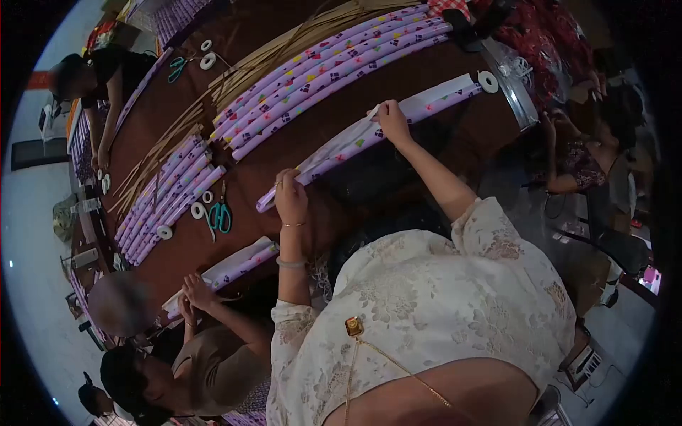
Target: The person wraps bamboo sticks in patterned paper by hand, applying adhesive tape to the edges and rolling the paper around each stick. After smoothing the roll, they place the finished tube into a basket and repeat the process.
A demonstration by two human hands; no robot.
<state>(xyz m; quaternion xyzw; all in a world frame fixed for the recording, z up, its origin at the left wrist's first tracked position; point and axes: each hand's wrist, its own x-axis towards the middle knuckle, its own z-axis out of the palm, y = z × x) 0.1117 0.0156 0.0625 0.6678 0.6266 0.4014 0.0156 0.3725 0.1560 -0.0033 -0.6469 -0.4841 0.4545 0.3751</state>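
A long roll wrapped in purple patterned paper (355,142) lies slantwise along the near table edge, with a white paper flap along its far side. My left hand (290,195) is closed around its left part, near the end. Farther right, my right hand (392,122) pinches the raised white edge of the paper. A roll of white tape (488,82) stands by the right end of the wrapped roll. Scissors with teal handles (220,216) and more tape rolls (198,210) lie left of my left hand.
Finished purple rolls (334,64) lie in rows with brown strips (249,71) behind them. A metal tape holder (515,85) is at the right. A co-worker's hands (199,292) hold a shorter roll at lower left; other people are at upper left and right.
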